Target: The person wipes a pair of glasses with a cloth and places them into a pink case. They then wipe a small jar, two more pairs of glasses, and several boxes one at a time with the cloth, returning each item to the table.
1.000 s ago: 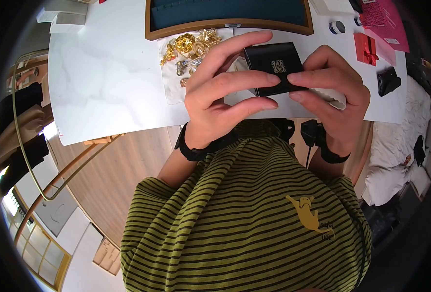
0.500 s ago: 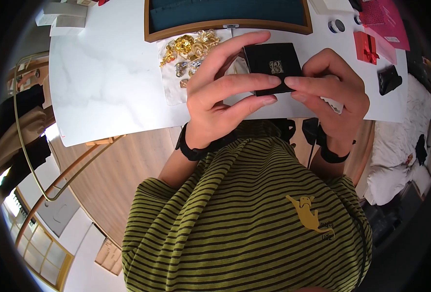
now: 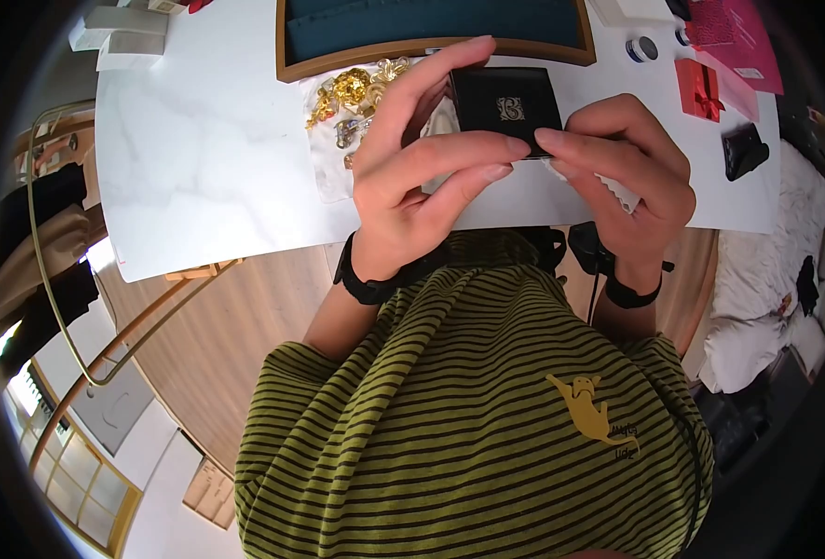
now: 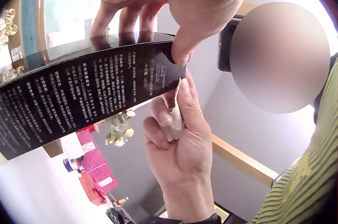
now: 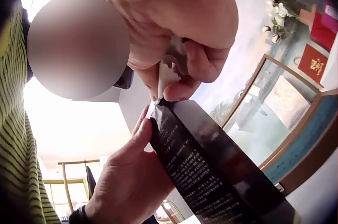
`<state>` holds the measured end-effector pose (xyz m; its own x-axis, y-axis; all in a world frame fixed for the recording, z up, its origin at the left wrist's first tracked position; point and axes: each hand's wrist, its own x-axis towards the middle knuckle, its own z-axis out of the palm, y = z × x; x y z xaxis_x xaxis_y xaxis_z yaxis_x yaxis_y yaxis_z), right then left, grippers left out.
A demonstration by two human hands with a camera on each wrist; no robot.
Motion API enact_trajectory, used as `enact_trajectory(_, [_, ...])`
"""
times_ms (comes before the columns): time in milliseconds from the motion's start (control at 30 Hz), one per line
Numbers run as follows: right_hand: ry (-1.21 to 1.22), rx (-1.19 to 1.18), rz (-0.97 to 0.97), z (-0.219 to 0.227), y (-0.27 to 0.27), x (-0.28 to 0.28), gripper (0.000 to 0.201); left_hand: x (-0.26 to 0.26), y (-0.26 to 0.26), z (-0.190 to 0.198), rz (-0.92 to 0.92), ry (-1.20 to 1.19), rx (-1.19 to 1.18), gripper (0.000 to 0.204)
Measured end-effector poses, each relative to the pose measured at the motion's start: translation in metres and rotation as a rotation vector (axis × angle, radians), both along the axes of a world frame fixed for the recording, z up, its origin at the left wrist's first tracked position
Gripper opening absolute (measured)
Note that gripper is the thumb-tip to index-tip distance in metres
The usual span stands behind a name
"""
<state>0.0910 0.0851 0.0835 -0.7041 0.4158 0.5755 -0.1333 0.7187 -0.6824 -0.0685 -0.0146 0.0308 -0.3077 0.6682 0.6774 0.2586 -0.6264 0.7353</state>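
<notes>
A tall black box (image 3: 487, 98) with a monogram on its end is held up over the table. My left hand (image 3: 398, 191) grips it, fingers along one side and thumb on the other. Rows of small white print cover a side of the box (image 4: 79, 97) in the left wrist view. My right hand (image 3: 645, 177) pinches a thin white piece with a wavy edge (image 5: 168, 76), right at the box's near corner. Part of that piece is hidden inside the curled fingers. Both hands' fingertips almost meet at this corner.
Gold and silver jewelry (image 3: 349, 88) lies on a white cloth (image 3: 333, 177) behind my left hand. At the back stands a wooden case (image 3: 431, 47) with a teal lining. A red gift box (image 3: 698, 91), a black pouch (image 3: 743, 154) and a small round jar (image 3: 642, 49) are at the right.
The black box and both hands have shifted slightly left and away from the body. The box's monogrammed end has tipped a little. Both hands keep their holds.
</notes>
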Motion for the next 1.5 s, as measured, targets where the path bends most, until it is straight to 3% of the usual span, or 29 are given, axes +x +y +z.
enact_trajectory(267, [0.057, -0.026, -0.092, -0.009, -0.010, -0.001, 0.032, -0.003, 0.001, 0.000, 0.031, 0.046, 0.020, 0.018])
enact_trajectory(333, [0.192, -0.307, -0.185, -0.015, -0.013, 0.002, 0.018, -0.004, 0.002, 0.000, 0.036, 0.089, 0.049, 0.017])
enact_trajectory(367, [0.192, -0.307, -0.185, -0.016, -0.009, 0.006, 0.018, -0.004, 0.001, 0.002, 0.024, 0.117, 0.031, 0.017])
enact_trajectory(433, [0.142, -0.327, 0.063, -0.016, 0.001, 0.014, 0.012, -0.001, 0.000, 0.004, 0.007, 0.144, 0.015, 0.017])
enact_trajectory(567, [0.181, -0.448, 0.103, -0.009, -0.004, 0.016, 0.005, 0.003, 0.003, 0.005, -0.002, 0.140, -0.001, 0.017])
enact_trajectory(633, [0.315, -0.788, 0.307, -0.004, -0.008, 0.019, 0.005, 0.002, 0.002, 0.006, 0.083, 0.112, 0.007, 0.018])
enact_trajectory(767, [0.429, -0.748, 0.437, 0.003, 0.000, 0.013, 0.015, -0.001, 0.001, 0.012, 0.091, 0.042, -0.012, 0.018])
enact_trajectory(833, [0.491, -0.887, 0.440, 0.003, -0.001, 0.009, 0.022, 0.000, -0.001, 0.010, 0.078, 0.043, -0.030, 0.019])
enact_trajectory(900, [0.275, -0.843, 0.151, -0.001, -0.001, 0.013, 0.028, 0.001, -0.002, 0.010, 0.055, 0.113, -0.023, 0.017])
enact_trajectory(933, [0.220, -0.879, 0.049, 0.006, -0.005, 0.012, 0.020, 0.000, -0.002, 0.009, 0.060, 0.123, -0.023, 0.016])
enact_trajectory(967, [0.218, -0.879, 0.045, 0.004, -0.006, 0.011, 0.020, 0.001, -0.001, 0.008, 0.057, 0.119, -0.024, 0.016])
enact_trajectory(1033, [0.226, -0.590, -0.058, 0.001, -0.008, 0.007, 0.013, 0.001, 0.001, 0.004, 0.055, 0.103, 0.008, 0.016])
enact_trajectory(1067, [0.205, -0.449, -0.107, 0.002, -0.010, 0.004, 0.027, 0.001, 0.000, 0.004, 0.055, 0.104, 0.008, 0.016])
enact_trajectory(1100, [0.206, -0.449, -0.107, 0.001, -0.009, 0.002, 0.027, 0.002, 0.000, 0.004, 0.047, 0.104, 0.000, 0.016])
enact_trajectory(1167, [0.005, -0.089, -0.051, -0.003, -0.006, -0.002, 0.029, 0.004, -0.001, 0.004, 0.039, 0.105, -0.007, 0.016])
enact_trajectory(1367, [0.022, -0.133, -0.085, -0.004, -0.009, 0.001, 0.027, 0.007, -0.005, 0.002, 0.055, 0.058, -0.025, 0.021])
enact_trajectory(1433, [0.045, -0.155, -0.093, -0.003, -0.009, 0.001, 0.029, 0.007, -0.007, 0.002, 0.061, 0.022, -0.056, 0.034])
enact_trajectory(1500, [0.179, -0.448, -0.182, 0.000, -0.013, 0.000, 0.037, 0.012, -0.008, -0.001, 0.005, -0.022, -0.127, 0.059])
